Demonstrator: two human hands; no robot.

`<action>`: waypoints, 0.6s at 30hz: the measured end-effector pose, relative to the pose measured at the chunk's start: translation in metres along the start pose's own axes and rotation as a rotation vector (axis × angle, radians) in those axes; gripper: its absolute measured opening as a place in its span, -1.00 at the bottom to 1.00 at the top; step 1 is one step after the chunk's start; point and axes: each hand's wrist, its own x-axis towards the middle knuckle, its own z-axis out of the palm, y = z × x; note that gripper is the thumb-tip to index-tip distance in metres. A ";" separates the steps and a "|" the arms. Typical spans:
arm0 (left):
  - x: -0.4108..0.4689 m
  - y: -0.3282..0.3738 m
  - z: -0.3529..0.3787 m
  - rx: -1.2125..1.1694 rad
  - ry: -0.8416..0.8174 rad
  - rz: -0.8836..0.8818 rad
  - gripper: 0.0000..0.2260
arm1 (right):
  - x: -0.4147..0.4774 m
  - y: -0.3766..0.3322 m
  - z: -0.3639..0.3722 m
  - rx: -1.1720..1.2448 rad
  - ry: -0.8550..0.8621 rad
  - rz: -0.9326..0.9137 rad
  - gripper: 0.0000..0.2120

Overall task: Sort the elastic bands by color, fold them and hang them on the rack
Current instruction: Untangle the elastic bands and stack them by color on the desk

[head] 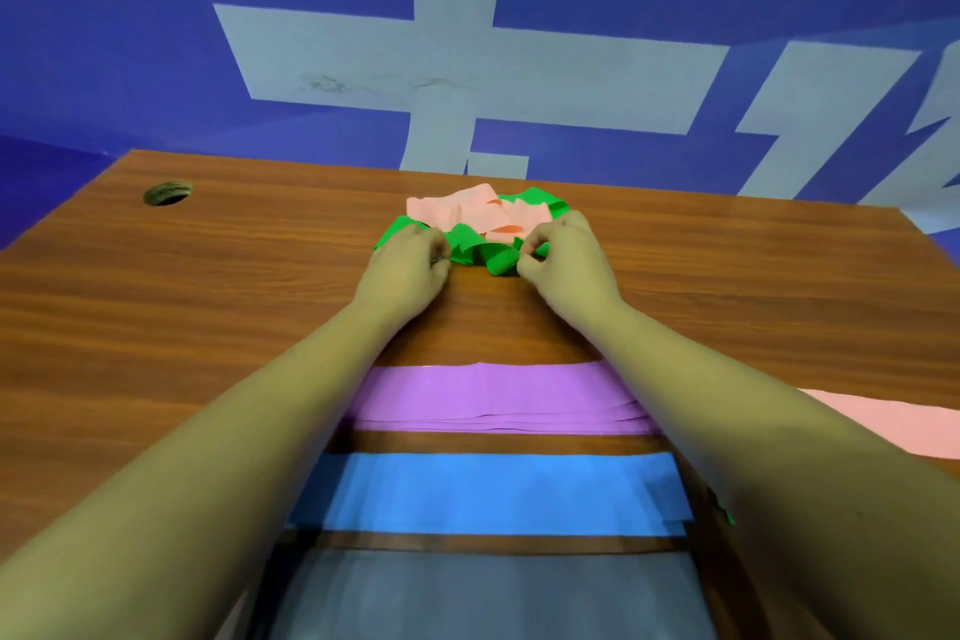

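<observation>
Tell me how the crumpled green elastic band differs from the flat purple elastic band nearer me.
The crumpled green elastic band is bunched in loops, tangled with pale pink bands; the flat purple elastic band lies folded in smooth straight layers. The left hand and right hand pinch the green one; no hand touches the purple one. Both are wide, plain-coloured strips.

Brown wood-grain table (pixel 182 307), with a round cable hole (pixel 167 192) toward its 10 o'clock corner. Blue wall (pixel 130 42) behind at 12 o'clock, with pale grey-blue block shapes (pixel 467 62) across it.
</observation>
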 end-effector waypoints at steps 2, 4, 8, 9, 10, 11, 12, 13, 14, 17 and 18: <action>-0.007 0.004 -0.004 -0.096 0.005 0.004 -0.70 | -0.004 -0.004 -0.012 0.103 0.032 -0.045 -0.97; -0.015 0.014 -0.014 -0.239 0.014 0.057 -0.56 | -0.008 -0.014 -0.026 0.183 0.047 -0.092 -0.91; -0.033 0.054 -0.046 -0.612 -0.012 0.161 -0.68 | -0.017 -0.045 -0.066 0.384 0.007 -0.076 -0.88; -0.037 0.063 -0.053 -0.690 -0.047 0.166 -0.71 | -0.020 -0.053 -0.077 0.471 -0.012 -0.048 -0.89; -0.041 0.071 -0.060 -0.756 -0.080 0.160 -0.73 | -0.023 -0.061 -0.088 0.542 -0.025 -0.022 -0.89; -0.046 0.080 -0.066 -0.821 -0.098 0.143 -0.74 | -0.026 -0.067 -0.098 0.594 -0.028 -0.002 -0.90; -0.051 0.088 -0.073 -0.890 -0.102 0.122 -0.75 | -0.029 -0.072 -0.107 0.632 -0.026 0.014 -0.90; -0.055 0.095 -0.079 -0.973 -0.107 0.101 -0.74 | -0.034 -0.078 -0.117 0.668 -0.025 0.026 -0.90; -0.061 0.103 -0.085 -1.050 -0.119 0.090 -0.72 | -0.039 -0.083 -0.125 0.707 -0.030 0.039 -0.89; -0.078 0.122 -0.103 -1.114 -0.130 0.128 -0.73 | -0.057 -0.095 -0.151 0.777 -0.058 0.069 -0.89; -0.084 0.128 -0.107 -1.088 -0.110 0.142 -0.74 | -0.064 -0.099 -0.159 0.783 -0.063 0.075 -0.89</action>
